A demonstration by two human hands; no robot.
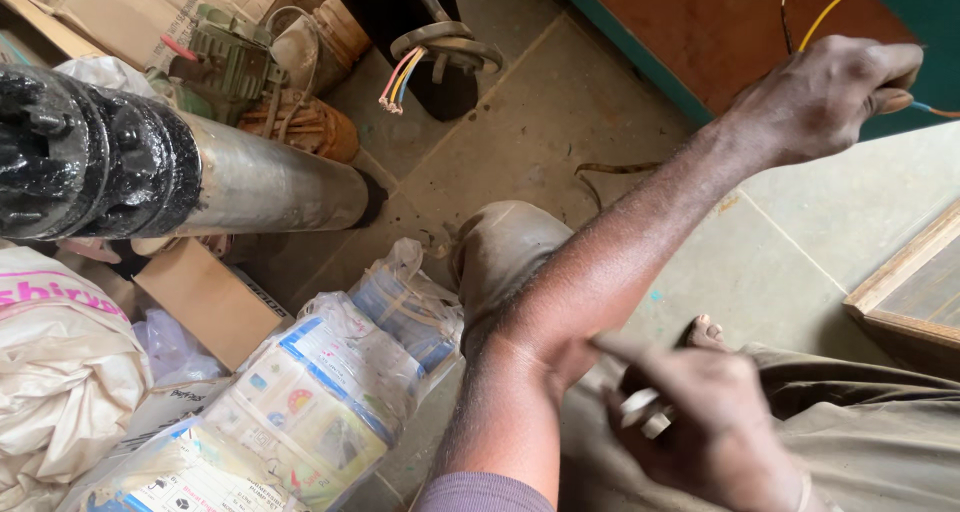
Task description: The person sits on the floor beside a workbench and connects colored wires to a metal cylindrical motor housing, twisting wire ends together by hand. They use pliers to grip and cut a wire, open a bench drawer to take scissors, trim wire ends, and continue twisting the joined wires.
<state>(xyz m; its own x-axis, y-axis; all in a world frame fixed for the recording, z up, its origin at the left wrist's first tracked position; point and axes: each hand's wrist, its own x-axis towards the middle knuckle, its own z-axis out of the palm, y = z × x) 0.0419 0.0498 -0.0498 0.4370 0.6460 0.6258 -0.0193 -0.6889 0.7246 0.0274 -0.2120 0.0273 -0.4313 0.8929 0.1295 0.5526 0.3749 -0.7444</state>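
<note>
My left hand point(835, 92) reaches out to the upper right, its fingers closed on thin wires. A yellow wire point(828, 12) runs up from the fist and a blue and orange wire point(935, 110) comes out at the right. The left forearm crosses over my bent knee point(505, 252). My right hand point(705, 422) is low at the right, blurred, and closed around a small pale metal object point(645, 412) that I cannot identify.
A long metal cylinder point(265, 187) with a black cast end point(80, 152) lies at the left. Below it are plastic-wrapped packets point(330, 382), a cardboard box point(205, 307) and a white sack point(60, 372). A cable with coloured cores point(400, 77) hangs at the top. A wooden frame point(915, 282) lies at the right.
</note>
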